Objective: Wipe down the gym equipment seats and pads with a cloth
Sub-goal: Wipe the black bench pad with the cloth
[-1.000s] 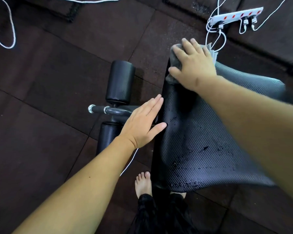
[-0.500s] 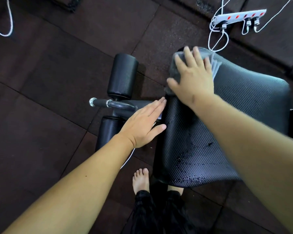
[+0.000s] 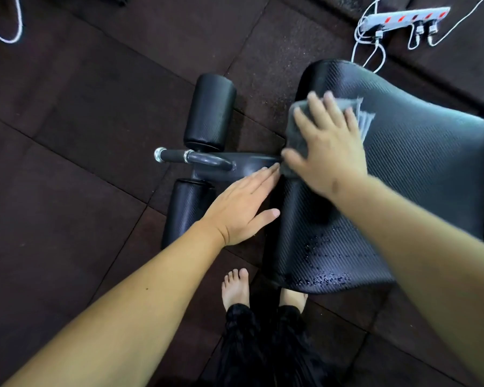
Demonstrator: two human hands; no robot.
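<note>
A black textured seat pad (image 3: 419, 174) fills the right half of the view, with water droplets near its front edge. My right hand (image 3: 327, 146) presses a folded grey cloth (image 3: 298, 127) flat against the pad's left side, fingers spread and straight. My left hand (image 3: 241, 208) rests flat with straight fingers against the pad's left edge, just below the cloth. Two black foam roller pads, one farther (image 3: 210, 110) and one nearer (image 3: 185, 210), sit on a metal bar (image 3: 196, 157) to the left of the seat.
Dark rubber floor tiles surround the bench. A white power strip (image 3: 405, 18) with plugged white cables lies at the top right. Another white cable (image 3: 3, 23) loops at the top left. My bare feet (image 3: 235, 286) stand under the seat's front edge.
My right hand has slid the cloth from the pad's far end toward me along its left side. My left hand stayed at the pad's edge.
</note>
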